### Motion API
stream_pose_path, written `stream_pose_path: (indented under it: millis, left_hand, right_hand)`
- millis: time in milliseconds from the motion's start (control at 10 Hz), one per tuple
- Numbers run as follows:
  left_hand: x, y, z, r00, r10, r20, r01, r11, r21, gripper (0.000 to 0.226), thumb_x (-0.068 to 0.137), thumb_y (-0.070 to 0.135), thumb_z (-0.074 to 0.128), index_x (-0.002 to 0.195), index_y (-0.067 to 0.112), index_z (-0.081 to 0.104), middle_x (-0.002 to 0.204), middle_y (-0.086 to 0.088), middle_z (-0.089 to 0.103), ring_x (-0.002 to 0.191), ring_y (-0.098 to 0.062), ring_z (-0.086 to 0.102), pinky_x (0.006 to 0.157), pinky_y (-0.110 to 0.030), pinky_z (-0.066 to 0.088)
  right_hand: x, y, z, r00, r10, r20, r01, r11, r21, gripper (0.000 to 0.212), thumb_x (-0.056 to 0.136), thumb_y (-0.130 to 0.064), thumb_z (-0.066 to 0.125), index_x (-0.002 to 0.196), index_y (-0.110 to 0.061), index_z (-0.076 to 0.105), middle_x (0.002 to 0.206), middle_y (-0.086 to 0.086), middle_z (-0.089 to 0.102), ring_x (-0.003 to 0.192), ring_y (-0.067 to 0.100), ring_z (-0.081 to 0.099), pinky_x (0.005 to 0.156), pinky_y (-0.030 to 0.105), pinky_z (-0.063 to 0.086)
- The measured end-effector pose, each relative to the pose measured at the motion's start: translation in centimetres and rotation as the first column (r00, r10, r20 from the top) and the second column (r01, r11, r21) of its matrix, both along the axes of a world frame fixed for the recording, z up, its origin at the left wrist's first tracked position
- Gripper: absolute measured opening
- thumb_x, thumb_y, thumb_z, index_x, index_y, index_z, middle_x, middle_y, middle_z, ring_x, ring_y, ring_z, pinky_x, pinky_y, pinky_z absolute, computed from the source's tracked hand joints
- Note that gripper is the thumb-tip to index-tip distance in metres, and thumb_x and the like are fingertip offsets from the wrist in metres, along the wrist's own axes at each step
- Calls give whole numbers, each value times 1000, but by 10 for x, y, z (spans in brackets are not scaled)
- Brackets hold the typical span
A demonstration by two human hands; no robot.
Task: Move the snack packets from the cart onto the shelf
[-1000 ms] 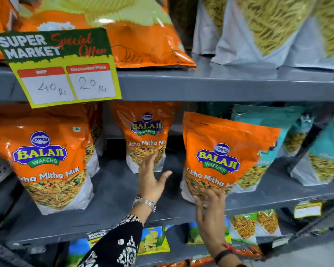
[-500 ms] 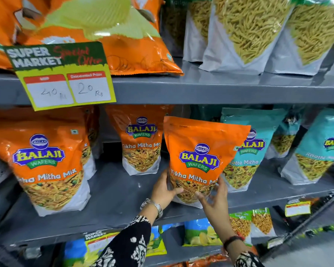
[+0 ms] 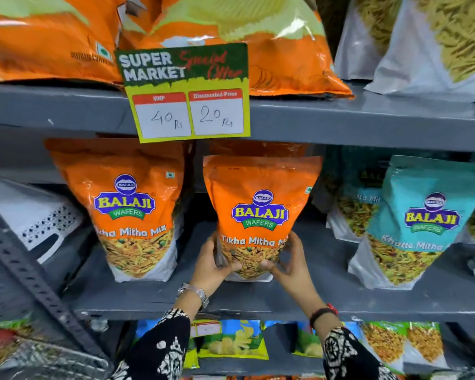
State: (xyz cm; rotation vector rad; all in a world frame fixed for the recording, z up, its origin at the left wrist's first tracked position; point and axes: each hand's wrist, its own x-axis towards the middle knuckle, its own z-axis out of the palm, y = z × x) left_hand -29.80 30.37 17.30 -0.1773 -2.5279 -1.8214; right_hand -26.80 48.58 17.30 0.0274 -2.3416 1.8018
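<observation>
On middle grey metal shelf [image 3: 326,294]: orange foil "Tikha Mitha Mix" snack pouch [image 3: 258,212] standing upright, base on or just above the shelf board, can't tell which. Left hand [image 3: 213,266] clasping lower left edge, right hand [image 3: 288,263] clasping lower right edge, thumbs across the clear window at front. Both wrapped on the pouch, not released.

Progress, judging from layout: this pouch basically placed, needs squaring and letting go. Matching orange pouch [image 3: 136,212] already upright just to its left, another orange pouch top visible right behind the held one. Wire cart [image 3: 44,357] only partly visible bottom left; contents blurred, so remaining count unknown. Likely more to fetch.

Surroundings: teal "Khatta Mitha" pouches [image 3: 420,223] to the right on same shelf, near but apart from the held pouch. Yellow-green price card [image 3: 187,94] hanging from upper shelf edge, just above the orange pouch tops. Large orange chip bags [image 3: 230,42] and white-clear sev packs [image 3: 428,45] on top shelf. White perforated basket [image 3: 33,218] far left.

Obstructions: none in the slot itself. Low headroom under upper shelf; price card could snag pouch tops.
</observation>
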Motion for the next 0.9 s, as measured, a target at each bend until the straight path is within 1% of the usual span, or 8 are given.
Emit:
stream_pose_path:
  millis: [100, 200, 300, 400, 500, 700, 800, 900]
  left_hand:
    - [-3, -3, -1, 999, -46, 14, 47, 998, -42, 85, 60, 19, 80, 129, 16, 31, 120, 5, 39, 114, -10, 35, 94, -28, 30]
    - [-7, -3, -3, 994, -86, 63, 88, 996, -33, 79, 63, 12, 78, 128, 16, 34, 128, -1, 48, 119, -16, 43, 97, -30, 34]
    - [-6, -2, -4, 993, -77, 85, 80, 996, -33, 75, 65, 11, 77, 128, 17, 35, 131, -5, 50, 119, -19, 45, 96, -30, 34]
    - [-7, -3, -5, 992, -78, 98, 82, 996, -36, 71, 67, 14, 75, 126, 20, 37, 128, -3, 51, 115, -14, 44, 94, -29, 33]
    - [-6, -4, -3, 991, -84, 100, 89, 995, -44, 69, 68, 14, 74, 126, 20, 37, 128, -4, 52, 115, -14, 44, 93, -29, 32]
    - [-4, -2, -3, 989, -86, 122, 93, 994, -50, 70, 70, 14, 72, 128, 21, 34, 132, -5, 50, 123, -22, 43, 93, -29, 31]
    - [1, 0, -3, 991, -76, 114, 84, 994, -67, 75, 71, 16, 71, 132, 22, 28, 134, -5, 48, 125, -25, 43, 95, -32, 34]
    - [6, 2, 1, 995, -21, 93, 29, 996, -85, 82, 71, 18, 71, 136, 20, 20, 138, -6, 45, 127, -26, 42, 100, -38, 38]
  right_hand:
    - [-4, 7, -1, 997, 52, 50, -55, 997, 56, 86, 60, -31, 80, 127, -31, 25, 134, -2, 36, 123, 10, 38, 100, 37, 38]
    - [-8, 9, -3, 988, 89, 127, -97, 994, 59, 75, 65, -21, 78, 117, -41, 29, 123, -12, 46, 120, 12, 41, 95, 28, 38]
    - [-10, 8, -4, 983, 112, 146, -119, 992, 41, 69, 69, -15, 75, 113, -43, 30, 117, -18, 48, 118, 12, 43, 95, 29, 40]
    - [-11, 10, -4, 977, 127, 170, -129, 992, -1, 66, 71, -11, 73, 116, -37, 32, 120, -6, 50, 119, 15, 43, 102, 42, 40]
    - [-11, 8, -3, 976, 128, 175, -130, 992, -3, 65, 71, -11, 72, 113, -39, 32, 119, -6, 50, 117, 13, 44, 102, 41, 41]
    - [-10, 6, -3, 977, 132, 168, -132, 991, -10, 63, 72, -13, 72, 111, -42, 32, 123, -2, 49, 120, 16, 44, 100, 38, 40]
    - [-9, 6, -7, 978, 134, 162, -138, 990, 16, 69, 71, -19, 73, 116, -44, 27, 125, -6, 47, 121, 14, 42, 97, 32, 36]
    - [-5, 6, -7, 986, 95, 134, -102, 993, 52, 79, 70, -27, 73, 129, -34, 21, 133, -5, 43, 126, 15, 39, 98, 31, 30]
